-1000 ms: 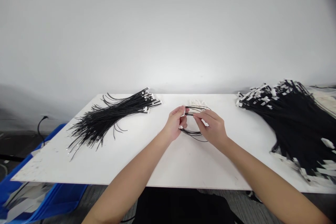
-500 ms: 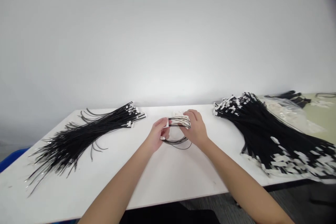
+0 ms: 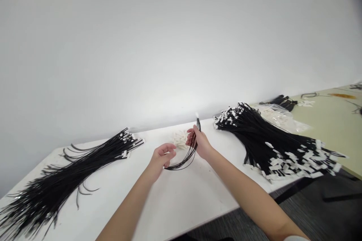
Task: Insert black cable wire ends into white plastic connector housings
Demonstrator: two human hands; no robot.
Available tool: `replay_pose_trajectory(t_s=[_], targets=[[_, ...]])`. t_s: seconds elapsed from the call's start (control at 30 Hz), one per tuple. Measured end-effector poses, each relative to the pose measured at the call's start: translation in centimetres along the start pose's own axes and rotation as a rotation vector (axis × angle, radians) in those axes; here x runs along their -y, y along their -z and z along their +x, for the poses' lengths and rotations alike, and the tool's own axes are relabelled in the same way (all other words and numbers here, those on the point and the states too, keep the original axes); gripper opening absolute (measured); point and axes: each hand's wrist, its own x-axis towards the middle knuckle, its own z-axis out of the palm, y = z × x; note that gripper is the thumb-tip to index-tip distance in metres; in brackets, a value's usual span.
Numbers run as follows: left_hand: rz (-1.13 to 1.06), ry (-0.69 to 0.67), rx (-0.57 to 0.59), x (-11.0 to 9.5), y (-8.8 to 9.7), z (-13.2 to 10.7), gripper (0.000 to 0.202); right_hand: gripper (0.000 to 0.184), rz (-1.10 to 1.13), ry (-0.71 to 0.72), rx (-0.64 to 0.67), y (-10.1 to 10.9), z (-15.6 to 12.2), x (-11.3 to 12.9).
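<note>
Near the middle of the white table I hold a wire harness (image 3: 187,158), a small bundle of thin black wires, bent in a curve. My right hand (image 3: 200,142) is closed round its upper part, and a white connector (image 3: 197,115) sticks up above the fingers. My left hand (image 3: 161,159) is curled at the lower end of the bundle, where the wires run in under its fingers; that end is hidden. Thumb and forefinger of this hand are bent toward each other. Between and behind my hands lies a heap of small white connectors (image 3: 180,139).
A large pile of black wires (image 3: 70,169) with white ends lies on the left of the white table (image 3: 192,199). Another thick pile with white connectors (image 3: 263,131) lies on the right. Beyond it are a clear plastic bag (image 3: 285,118) and a yellowish table (image 3: 336,120).
My right hand has turned and raised one end of the harness, and my left hand has moved down and left. The bundle is opened into a longer curve. My view has swung right.
</note>
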Motion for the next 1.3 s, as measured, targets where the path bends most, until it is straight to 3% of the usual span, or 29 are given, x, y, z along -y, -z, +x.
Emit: replay_pose_trajectory(t_s=[0.3, 0.43, 0.53, 0.63, 0.77, 0.87, 0.97, 1.03, 1.17, 1.27, 1.3], targets=[[0.524, -0.080, 0.042, 1.7, -0.6, 0.2, 0.042, 0.043, 0.525, -0.062, -0.124, 0.9, 1.0, 2.0], [0.773, -0.223, 0.015, 2.1, -0.9, -0.1, 0.044, 0.045, 0.623, -0.078, -0.120, 0.6, 0.8, 2.2], [0.932, -0.321, 0.045, 2.0, -1.1, -0.1, 0.033, 0.046, 0.656, -0.066, -0.108, 0.6, 0.7, 2.5], [0.990, -0.322, 0.096, 1.8, -1.1, -0.1, 0.031, 0.043, 0.655, -0.055, -0.074, 0.6, 0.4, 2.7], [0.948, -0.266, 0.021, 1.5, -1.2, -0.1, 0.035, 0.038, 0.520, -0.046, 0.053, -0.1, -0.5, 2.0], [0.945, -0.269, 0.033, 1.4, -1.4, -0.2, 0.034, 0.040, 0.350, -0.032, 0.120, -0.9, -1.4, 1.0], [0.926, -0.254, 0.102, 1.4, -1.7, -0.5, 0.033, 0.044, 0.123, 0.110, 0.038, -1.4, -1.9, 0.4], [0.847, -0.173, 0.163, 1.6, -2.0, -0.7, 0.033, 0.045, -0.044, 0.244, -0.032, -1.5, -1.9, 0.6], [0.587, -0.027, 0.296, 2.0, -2.3, -1.0, 0.037, 0.045, -0.159, 0.333, -0.111, -0.5, -2.0, 2.7], [0.492, -0.008, 0.300, 2.0, -1.9, -0.9, 0.052, 0.042, -0.241, 0.316, -0.095, 1.5, -2.7, 6.1], [0.477, 0.013, 0.299, 2.0, -1.6, -0.8, 0.052, 0.042, -0.364, 0.286, -0.053, 2.4, -3.2, 7.4]])
